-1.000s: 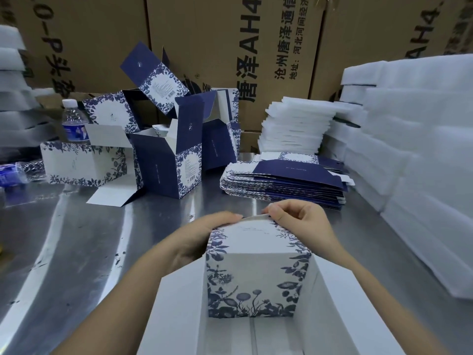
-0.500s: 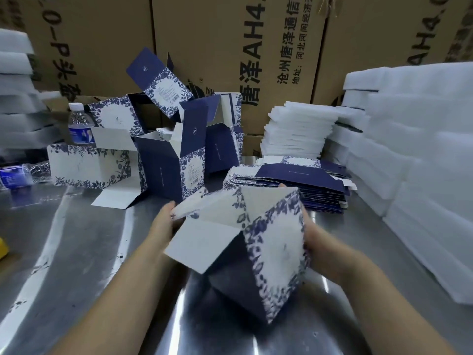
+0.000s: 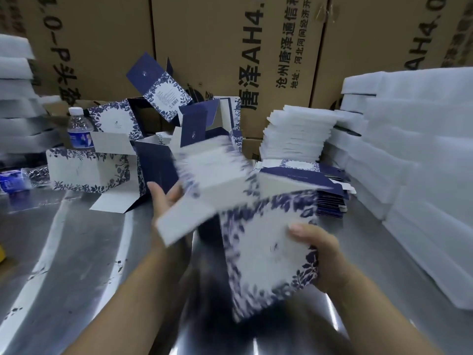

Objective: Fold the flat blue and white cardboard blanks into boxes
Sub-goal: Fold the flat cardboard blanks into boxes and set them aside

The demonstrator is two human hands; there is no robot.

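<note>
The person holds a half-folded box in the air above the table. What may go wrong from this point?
1. The box is blurred and only the right hand clearly grips it; it may slip.
2. Its white flap by the left hand hangs open and may crease.
3. The piled boxes lie close behind; a swing may topple them.

A: Where's the camera?
B: On the person's head, wide-angle, facing forward and down across the bench (image 3: 76, 252).
A: How close?
B: Close. The left hand (image 3: 166, 201) and right hand (image 3: 322, 257) fill mid-frame, arms entering from the bottom edge; brown cartons (image 3: 102, 34) wall the top.
</note>
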